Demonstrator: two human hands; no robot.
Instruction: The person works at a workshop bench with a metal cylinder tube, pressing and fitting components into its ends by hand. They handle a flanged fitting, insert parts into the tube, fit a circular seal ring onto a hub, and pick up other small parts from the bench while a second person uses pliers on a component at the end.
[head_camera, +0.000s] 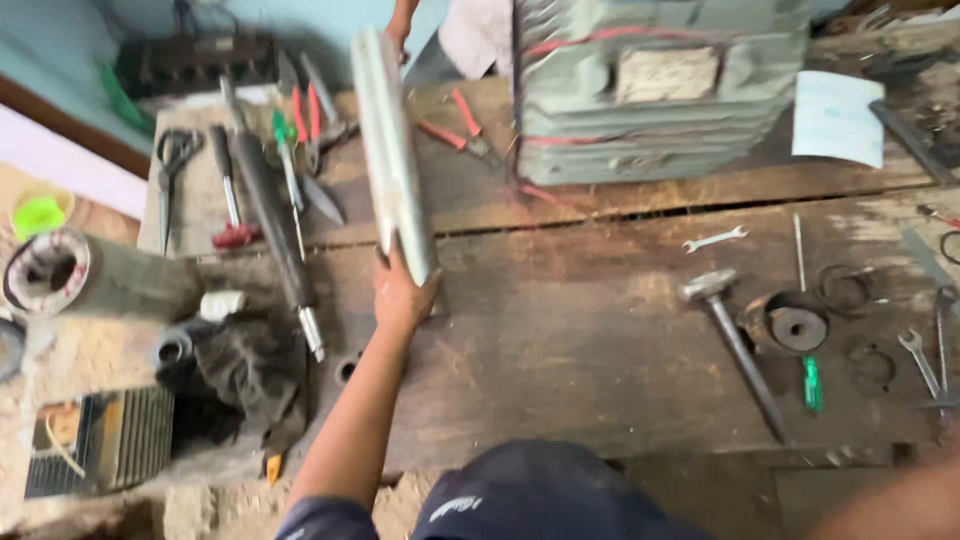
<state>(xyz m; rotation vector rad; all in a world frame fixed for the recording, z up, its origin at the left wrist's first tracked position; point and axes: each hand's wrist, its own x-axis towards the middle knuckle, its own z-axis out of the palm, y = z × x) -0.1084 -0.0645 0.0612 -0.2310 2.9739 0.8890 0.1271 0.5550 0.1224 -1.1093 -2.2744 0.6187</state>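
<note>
A worn wooden surface (560, 330) fills the view, and a large grey ribbed machine housing (660, 85) is stood at its far edge. A long pale metal bar (392, 150) is held up over the surface, tilted slightly — its lower end is clamped in the grip of the left hand (402, 295), fingers wrapped round it. To the right a hammer (735, 345) is laid flat, near a dark round ring part (797, 322). A small open-ended spanner (716, 239) is seen beyond them. The right hand is barely in view at the lower right corner — its grip cannot be told.
</note>
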